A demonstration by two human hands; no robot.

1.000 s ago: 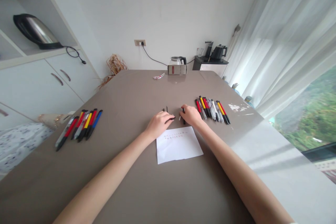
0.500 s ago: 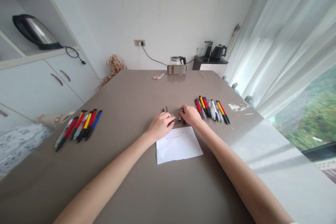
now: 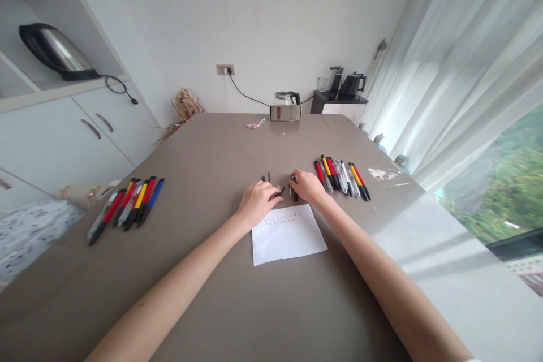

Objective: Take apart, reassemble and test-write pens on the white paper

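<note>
Above the paper, my left hand (image 3: 255, 202) is closed, its fingertips pinching a small dark pen part (image 3: 277, 193). My right hand (image 3: 307, 185) is closed on a short black pen part (image 3: 295, 192) held upright near the table. A light sliver shows beside that part, too small to name. Thin dark pieces (image 3: 268, 176) lie just beyond my left fingers, partly hidden by them. Below both hands is a white sheet of paper (image 3: 290, 240) with rows of handwriting along its top.
Several coloured pens (image 3: 339, 175) lie side by side to the right of my right hand. Another group of pens (image 3: 134, 201) is at the left of the brown table (image 3: 212, 153). A metal-framed box (image 3: 285, 113) and a glass pot (image 3: 283, 98) are at the far edge.
The dark part in my left fingertips has tilted upward and moved away from the right hand's part. My left hand has shifted slightly; my right hand stays nearly in place.
</note>
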